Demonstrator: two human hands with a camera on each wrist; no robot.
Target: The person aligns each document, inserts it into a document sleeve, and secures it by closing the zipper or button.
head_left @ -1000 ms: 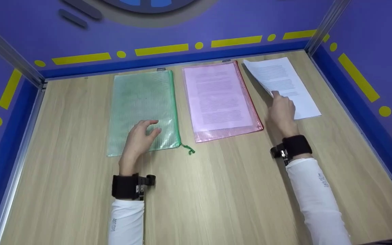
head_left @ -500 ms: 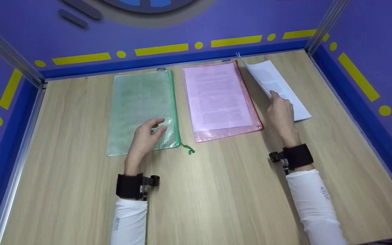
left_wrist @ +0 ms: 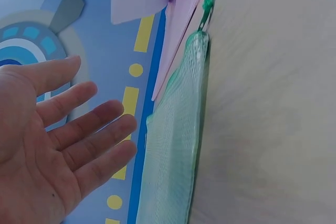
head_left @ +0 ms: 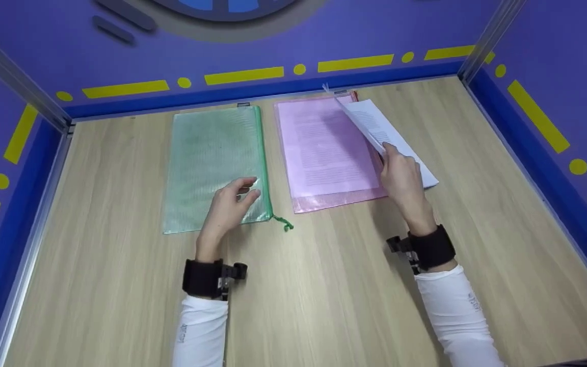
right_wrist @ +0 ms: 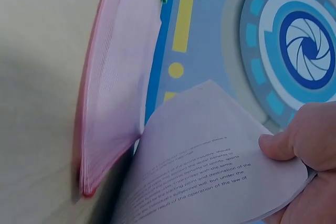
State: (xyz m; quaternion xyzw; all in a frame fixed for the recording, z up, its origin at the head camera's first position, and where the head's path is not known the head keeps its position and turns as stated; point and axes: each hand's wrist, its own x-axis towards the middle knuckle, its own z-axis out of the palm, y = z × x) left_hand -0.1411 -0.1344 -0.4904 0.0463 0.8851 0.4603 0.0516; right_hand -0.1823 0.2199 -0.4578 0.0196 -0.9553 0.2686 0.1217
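Printed paper sheets (head_left: 382,132) are pinched along their left edge by my right hand (head_left: 403,178); in the right wrist view the thumb lies on top of the printed paper (right_wrist: 210,150). The sheets are raised and tilted, partly over a pink zip folder (head_left: 324,153) that has printed paper inside. My left hand (head_left: 230,206) hovers over the lower right part of a green zip folder (head_left: 212,158), holding nothing. Its fingers look spread and relaxed in the left wrist view, apart from the green folder (left_wrist: 173,150).
Both folders lie on a wood-grain table (head_left: 314,285). A green cord pull (head_left: 284,223) hangs off the green folder's lower right corner. Purple and blue panels (head_left: 252,46) wall the table at the back and sides.
My right hand has lifted the paper sheets and carried them left, over the pink folder's right edge. The left hand has shifted slightly to the right above the green folder.
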